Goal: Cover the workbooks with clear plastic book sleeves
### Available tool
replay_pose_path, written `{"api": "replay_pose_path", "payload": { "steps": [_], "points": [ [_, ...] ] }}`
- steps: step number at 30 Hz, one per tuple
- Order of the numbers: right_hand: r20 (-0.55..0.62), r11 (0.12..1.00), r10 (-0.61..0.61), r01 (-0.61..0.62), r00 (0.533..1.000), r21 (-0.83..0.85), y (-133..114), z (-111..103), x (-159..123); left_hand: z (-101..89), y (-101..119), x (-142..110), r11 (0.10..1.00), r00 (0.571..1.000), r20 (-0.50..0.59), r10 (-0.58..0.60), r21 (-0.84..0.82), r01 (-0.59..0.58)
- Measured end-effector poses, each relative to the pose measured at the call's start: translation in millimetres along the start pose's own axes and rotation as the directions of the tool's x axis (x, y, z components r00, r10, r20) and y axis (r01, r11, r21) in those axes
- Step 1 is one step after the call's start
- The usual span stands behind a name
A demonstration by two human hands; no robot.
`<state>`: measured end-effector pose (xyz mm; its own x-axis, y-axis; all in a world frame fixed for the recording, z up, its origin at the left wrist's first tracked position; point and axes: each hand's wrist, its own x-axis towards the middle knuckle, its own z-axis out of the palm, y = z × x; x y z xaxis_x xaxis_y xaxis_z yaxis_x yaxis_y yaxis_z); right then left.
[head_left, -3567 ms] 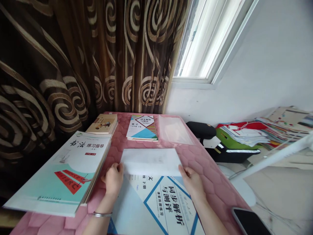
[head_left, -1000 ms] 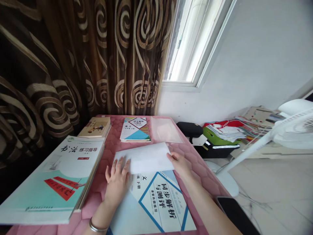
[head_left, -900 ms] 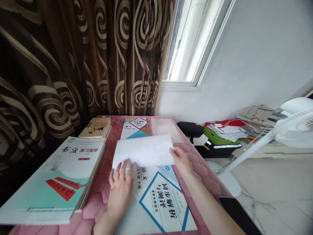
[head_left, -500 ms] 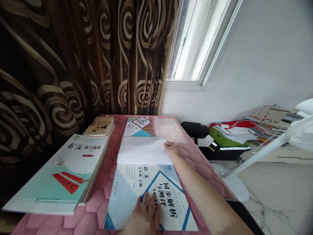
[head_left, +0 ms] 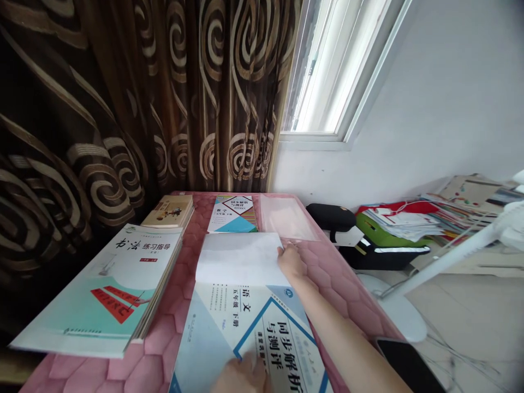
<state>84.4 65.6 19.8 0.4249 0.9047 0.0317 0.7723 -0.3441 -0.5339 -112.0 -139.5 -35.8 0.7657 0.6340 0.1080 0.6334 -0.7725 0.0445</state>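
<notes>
A blue-and-white workbook [head_left: 208, 338] lies in front of me with its printed cover up. A blank white page [head_left: 237, 259] extends from the cover's far edge. At that page's right edge, my right hand [head_left: 291, 261] pinches it between thumb and fingers. Low in the picture, my left hand [head_left: 241, 377] is over the cover, its fingers bent and smeared by motion. Just beyond the white page lies a second workbook [head_left: 233, 214], with a clear plastic sleeve [head_left: 286, 218] beside it on the right.
To the left, a stack of books topped by a green-and-white calligraphy book [head_left: 118, 289] sits near smaller tan books [head_left: 170, 212]. A dark phone-like slab [head_left: 409, 365] lies at the pink padded table's [head_left: 159, 311] right edge. A white fan [head_left: 442, 254] stands beyond it.
My left hand has gone from lying spread on the cover to bent, blurred fingers lower down. The white page and my right hand have shifted slightly nearer. The whole view has also shifted slightly.
</notes>
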Motion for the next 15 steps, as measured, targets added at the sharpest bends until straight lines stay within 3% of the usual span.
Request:
{"api": "replay_pose_path", "payload": {
  "steps": [1,3,5,8,10,13,15],
  "points": [
    [-0.001,1.000,-0.006,0.006,1.000,-0.007,-1,1,0,-12.6,-6,9,1.000,0.999,-0.041,-0.003,-0.014,0.002],
    [0.000,1.000,-0.014,0.014,1.000,-0.023,-3,3,0,-37.2,-28,31,0.991,0.977,-0.171,-0.129,-0.004,0.130],
    [0.002,0.999,-0.018,0.018,1.000,-0.039,-5,4,1,-51.8,-59,53,0.967,0.952,-0.194,-0.239,0.037,0.250],
    [-0.007,0.997,-0.041,0.041,0.999,-0.065,-5,1,0,-47.4,-102,74,0.898,0.891,-0.155,-0.428,0.045,0.439],
    [-0.031,0.994,-0.074,0.071,0.997,-0.084,-6,-1,-3,-35.7,-118,80,0.880,0.872,-0.142,-0.468,0.012,0.474],
    [-0.076,0.963,-0.234,0.221,0.969,-0.155,-14,0,-14,-26.2,-122,82,0.875,0.868,-0.114,-0.483,-0.045,0.482],
    [-0.060,0.890,-0.422,0.400,0.905,-0.219,-24,4,-25,-29.0,-119,83,0.876,0.871,-0.091,-0.482,-0.077,0.477]
  ]
}}
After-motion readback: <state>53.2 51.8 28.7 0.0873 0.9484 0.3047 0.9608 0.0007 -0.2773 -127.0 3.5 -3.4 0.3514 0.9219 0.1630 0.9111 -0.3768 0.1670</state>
